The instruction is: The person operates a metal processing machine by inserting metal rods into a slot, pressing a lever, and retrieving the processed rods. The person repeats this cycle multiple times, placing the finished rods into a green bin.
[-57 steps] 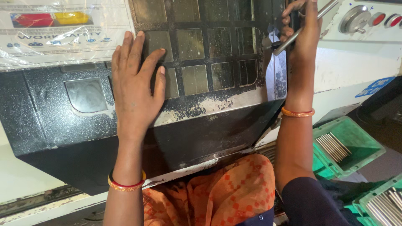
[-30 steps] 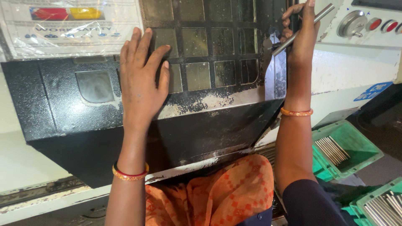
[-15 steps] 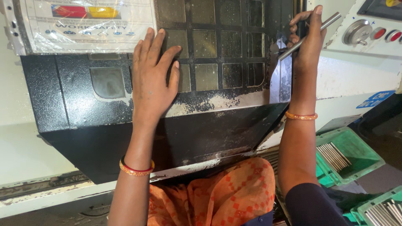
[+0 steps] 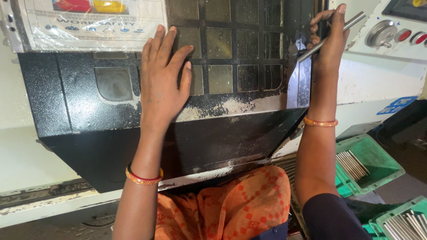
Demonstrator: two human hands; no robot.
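My left hand [image 4: 162, 75] lies flat, fingers spread, on the black sliding door [image 4: 89, 106] of a machine, over its gridded window [image 4: 231, 49]. My right hand [image 4: 330, 42] grips the door's right edge handle while also holding a thin silver metal rod [image 4: 351, 24] between the fingers. The rod sticks out up and to the right. Both wrists wear orange and red bangles.
A control panel with a round knob [image 4: 379, 34] and red buttons [image 4: 416, 36] sits at the top right. A laminated sheet [image 4: 89, 22] hangs at the top left. Green trays [image 4: 369, 162] with several metal rods stand at the lower right. Orange cloth [image 4: 240, 204] covers my lap.
The door with both hands on it has shifted to the right in view. More of the pale machine body shows at the left.
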